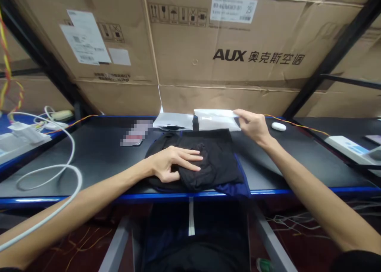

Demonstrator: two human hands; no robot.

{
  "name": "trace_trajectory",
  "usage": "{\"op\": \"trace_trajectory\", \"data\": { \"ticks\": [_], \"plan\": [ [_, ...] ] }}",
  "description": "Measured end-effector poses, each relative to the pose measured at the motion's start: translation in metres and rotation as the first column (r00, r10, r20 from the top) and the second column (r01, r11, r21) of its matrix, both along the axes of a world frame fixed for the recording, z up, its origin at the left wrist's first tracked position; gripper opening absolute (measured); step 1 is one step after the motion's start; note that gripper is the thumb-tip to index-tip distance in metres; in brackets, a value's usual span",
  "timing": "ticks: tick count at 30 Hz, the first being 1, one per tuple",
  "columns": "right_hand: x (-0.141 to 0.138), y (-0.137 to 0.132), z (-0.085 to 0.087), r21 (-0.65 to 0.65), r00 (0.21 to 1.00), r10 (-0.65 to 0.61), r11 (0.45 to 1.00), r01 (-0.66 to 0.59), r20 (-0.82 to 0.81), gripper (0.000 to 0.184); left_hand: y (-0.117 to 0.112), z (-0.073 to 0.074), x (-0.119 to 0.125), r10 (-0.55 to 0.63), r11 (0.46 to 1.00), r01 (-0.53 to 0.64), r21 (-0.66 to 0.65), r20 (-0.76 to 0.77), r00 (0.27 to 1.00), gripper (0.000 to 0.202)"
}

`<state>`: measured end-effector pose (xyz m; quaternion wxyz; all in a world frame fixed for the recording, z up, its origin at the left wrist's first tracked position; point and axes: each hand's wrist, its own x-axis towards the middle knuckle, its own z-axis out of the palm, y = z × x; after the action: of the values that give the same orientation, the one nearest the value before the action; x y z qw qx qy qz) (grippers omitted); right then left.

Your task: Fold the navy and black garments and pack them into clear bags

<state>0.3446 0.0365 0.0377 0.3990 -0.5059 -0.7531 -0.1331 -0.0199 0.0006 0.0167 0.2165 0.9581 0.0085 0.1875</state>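
Ok so the right hand (254, 125) is the closer one: its fingers pinch the right end of a white sheet (218, 121), which stretches left from there, long side across the worktop (98, 157), just beyond the black garment (220, 169). Left hand (171, 161) has fingers spread loose, flat on that garment.

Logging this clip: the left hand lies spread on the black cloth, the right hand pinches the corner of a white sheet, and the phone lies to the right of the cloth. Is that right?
Not quite: the head view shows the phone to the left of the black cloth. The left hand and right hand are as you describe.
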Motion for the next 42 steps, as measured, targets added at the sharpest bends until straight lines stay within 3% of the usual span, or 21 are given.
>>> {"op": "trace_trajectory", "data": {
  "ticks": [5, 11, 15, 18, 23, 27, 31, 34, 37, 40, 42],
  "plan": [
    [0.005, 0.012, -0.010, -0.087, 1.000, 0.016, 0.996, -0.017, -0.008, 0.037, 0.000, 0.001, 0.000, 0.011, 1.000, -0.011, -0.010, 0.002, 1.000, 0.071],
    [0.011, 0.025, -0.024, -0.378, 0.985, -0.015, 0.922, 0.081, 0.175, 0.038, -0.002, 0.007, -0.001, 0.054, 0.999, -0.053, 0.004, -0.065, 0.996, 0.077],
    [0.014, 0.024, -0.025, -0.422, 0.986, 0.047, 0.906, 0.026, 0.162, 0.039, -0.002, 0.012, -0.002, 0.114, 0.991, -0.104, 0.079, -0.131, 0.985, 0.090],
    [0.015, 0.021, -0.021, -0.393, 0.992, 0.032, 0.919, 0.019, 0.123, 0.044, 0.000, 0.015, -0.003, 0.134, 0.990, -0.127, 0.053, -0.163, 0.977, 0.091],
    [0.002, -0.003, -0.008, -0.348, 0.990, 0.139, 0.930, -0.119, 0.033, 0.037, 0.001, 0.016, -0.003, 0.184, 0.983, -0.184, 0.016, -0.105, 0.977, 0.080],
    [-0.011, -0.032, -0.009, -0.453, 0.920, 0.373, 0.845, -0.284, 0.119, 0.036, 0.004, 0.015, -0.003, 0.219, 0.975, -0.219, 0.041, 0.005, 0.976, 0.064],
    [-0.015, -0.049, -0.022, -0.563, 0.882, 0.431, 0.783, -0.263, 0.188, 0.046, 0.003, 0.018, 0.000, 0.290, 0.953, -0.292, 0.079, 0.031, 0.957, 0.055],
    [-0.013, -0.052, -0.029, -0.592, 0.885, 0.429, 0.767, -0.249, 0.184, 0.048, 0.000, 0.025, 0.007, 0.419, 0.903, -0.425, 0.059, 0.093, 0.903, 0.044],
    [-0.012, -0.051, -0.031, -0.597, 0.883, 0.436, 0.759, -0.258, 0.173, 0.047, -0.003, 0.031, 0.019, 0.597, 0.787, -0.612, 0.080, 0.148, 0.788, 0.039],
    [-0.012, -0.050, -0.030, -0.589, 0.886, 0.431, 0.765, -0.261, 0.168, 0.047, -0.009, 0.031, 0.035, 0.734, 0.636, -0.735, 0.234, 0.111, 0.670, 0.039],
    [-0.012, -0.050, -0.030, -0.584, 0.889, 0.428, 0.769, -0.262, 0.164, 0.047, -0.014, 0.029, 0.045, 0.779, 0.583, -0.723, 0.370, -0.001, 0.628, 0.036]
  ]
}}
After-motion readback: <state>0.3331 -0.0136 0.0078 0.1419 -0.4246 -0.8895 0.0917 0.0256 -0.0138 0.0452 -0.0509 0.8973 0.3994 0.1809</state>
